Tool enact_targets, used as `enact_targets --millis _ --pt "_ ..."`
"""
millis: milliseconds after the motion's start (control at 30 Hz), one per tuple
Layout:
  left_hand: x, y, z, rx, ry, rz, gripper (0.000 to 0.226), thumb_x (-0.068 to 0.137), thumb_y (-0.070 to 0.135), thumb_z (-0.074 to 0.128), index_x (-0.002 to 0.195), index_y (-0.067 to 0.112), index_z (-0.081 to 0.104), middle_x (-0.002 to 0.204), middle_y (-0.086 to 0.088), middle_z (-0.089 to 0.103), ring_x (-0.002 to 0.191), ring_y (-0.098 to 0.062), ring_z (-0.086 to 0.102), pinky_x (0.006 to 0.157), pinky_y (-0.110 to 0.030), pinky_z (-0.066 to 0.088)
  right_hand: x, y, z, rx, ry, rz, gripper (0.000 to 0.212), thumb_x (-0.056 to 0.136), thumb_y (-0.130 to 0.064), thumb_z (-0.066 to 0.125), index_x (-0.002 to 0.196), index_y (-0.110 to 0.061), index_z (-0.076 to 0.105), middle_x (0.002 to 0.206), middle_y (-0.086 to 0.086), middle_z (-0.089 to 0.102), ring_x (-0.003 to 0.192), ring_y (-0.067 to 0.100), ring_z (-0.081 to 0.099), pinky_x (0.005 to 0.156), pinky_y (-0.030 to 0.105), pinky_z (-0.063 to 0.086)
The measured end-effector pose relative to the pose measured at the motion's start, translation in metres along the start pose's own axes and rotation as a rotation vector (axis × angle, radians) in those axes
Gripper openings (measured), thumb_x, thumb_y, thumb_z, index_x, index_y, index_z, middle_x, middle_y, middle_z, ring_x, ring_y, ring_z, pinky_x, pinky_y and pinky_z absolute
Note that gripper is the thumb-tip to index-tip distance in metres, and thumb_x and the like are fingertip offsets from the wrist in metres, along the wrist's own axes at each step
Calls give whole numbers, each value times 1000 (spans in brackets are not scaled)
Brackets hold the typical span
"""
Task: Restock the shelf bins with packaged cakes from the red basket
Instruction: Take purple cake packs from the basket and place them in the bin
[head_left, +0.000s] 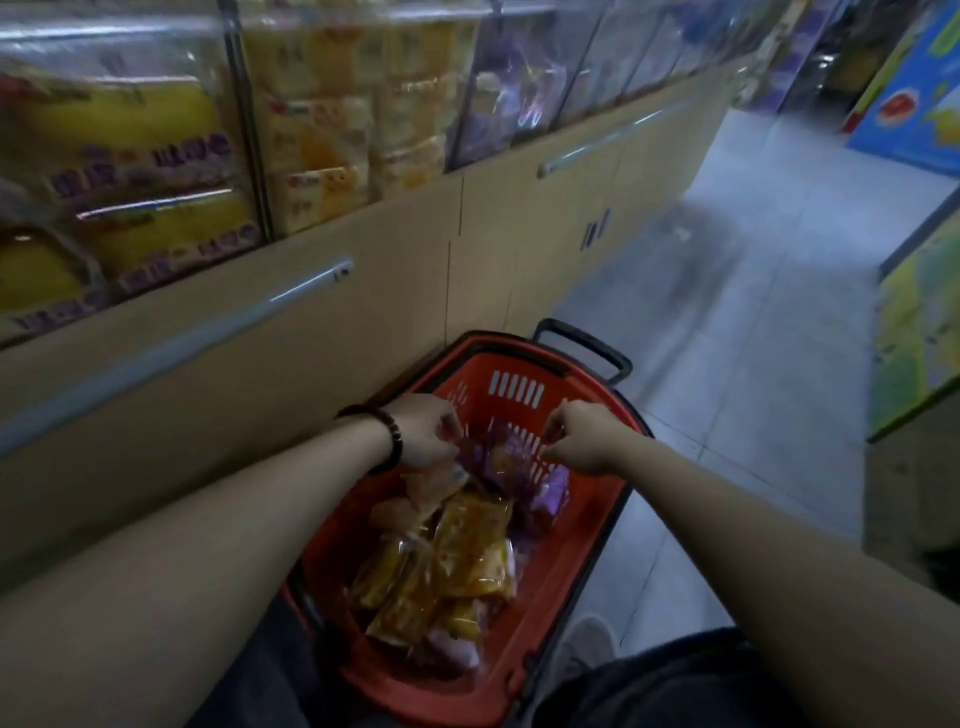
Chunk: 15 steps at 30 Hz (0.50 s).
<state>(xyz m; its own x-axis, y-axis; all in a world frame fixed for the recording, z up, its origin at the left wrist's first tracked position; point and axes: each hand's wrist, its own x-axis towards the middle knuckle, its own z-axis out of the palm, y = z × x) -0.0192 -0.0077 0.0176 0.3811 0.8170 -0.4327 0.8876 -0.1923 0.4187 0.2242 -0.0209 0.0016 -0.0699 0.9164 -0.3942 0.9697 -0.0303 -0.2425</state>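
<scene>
Low on the aisle floor beside the cabinet (260, 364), reaches into the far end of the red basket (587, 545) lying lengthwise away from the body, grips packaged cakes (467, 545) with the left hand (423, 431), pinches a purple packet (514, 449) with the right hand (582, 436), and probably needs a lift up-left to the shelf bins (311, 130), nearer the left.

Both bare forearms reach forward and down, the left hand (426, 434), a dark beaded bracelet (393, 441) at its wrist, gripping packaged cakes (434, 483), the right hand (582, 441) nearby, fingertips pinched together.
</scene>
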Motion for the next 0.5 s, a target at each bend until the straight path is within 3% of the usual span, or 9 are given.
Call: enact_targets --millis 133,267,367,500 --pt "20 -7 1 75 -66 14 32 96 44 65 125 30 65 113 7 63 95 -13 57 78 -26 45 42 6 29 -151 -132 46 29 89 -26 74 112 -8 73 115 14 73 106 32 69 89 39 57" --pt "28 -8 4 84 -130 45 33 99 45 62 126 28 66 112 9 65 96 -10 56 77 -24 45 74 15 57 -337 -258 51 64 76 -33 89 131 -13 62 131 14 65 116 33 66 95 40 58" --pt "30 -9 12 83 -197 55 32 100 43 62 126 26 67 107 12 67 92 -8 59 67 -18 43 88 16 83 -374 -315 137 109 71 -47 90 160 -21 32 154 22 37 130 41 56 103 49 55" --pt "31 -10 16 107 -274 28 36 100 47 60 130 28 65 125 6 65 111 -15 62 86 -27 50 90 14 107 -422 -339 158 117 82 -58 80 167 -23 8 170 26 -2 142 45 45 107 51 51"
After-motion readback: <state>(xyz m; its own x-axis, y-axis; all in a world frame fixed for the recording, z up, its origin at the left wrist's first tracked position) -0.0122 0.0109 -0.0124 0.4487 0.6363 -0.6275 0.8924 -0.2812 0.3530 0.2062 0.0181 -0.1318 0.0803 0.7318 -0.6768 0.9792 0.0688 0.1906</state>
